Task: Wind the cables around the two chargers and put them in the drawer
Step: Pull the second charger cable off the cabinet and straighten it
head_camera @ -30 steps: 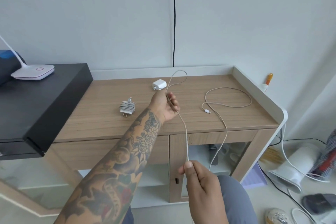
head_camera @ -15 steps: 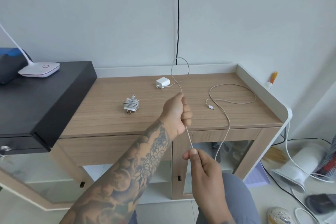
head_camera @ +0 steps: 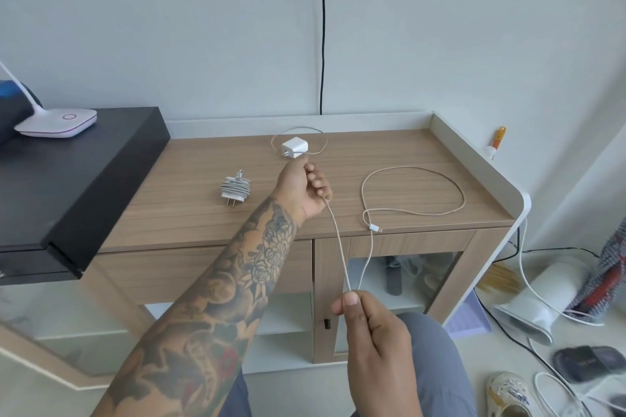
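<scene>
A white charger (head_camera: pixel 294 146) lies at the back of the wooden cabinet top (head_camera: pixel 399 149), its beige cable (head_camera: pixel 338 240) looped behind it. My left hand (head_camera: pixel 305 188) grips that cable just in front of the charger. The cable runs taut down to my right hand (head_camera: pixel 366 325), which pinches it below the cabinet's front edge. From there it climbs back to the top, where its loose end and plug (head_camera: pixel 375 228) lie in a loop. A second charger (head_camera: pixel 234 189), cable wound round it, rests to the left. A closed drawer front (head_camera: pixel 162 271) sits under the top.
A black desk (head_camera: pixel 67 173) with a white lamp base (head_camera: pixel 57 122) adjoins on the left. A black wire (head_camera: pixel 323 27) hangs down the wall. Glass cabinet doors (head_camera: pixel 406 278) are below. A white appliance (head_camera: pixel 531 301), shoes and cords lie on the floor at right.
My left hand moved back toward the charger, sliding along the cable. The loop that stood up above it now lies flat behind the charger. My right hand dropped lower.
</scene>
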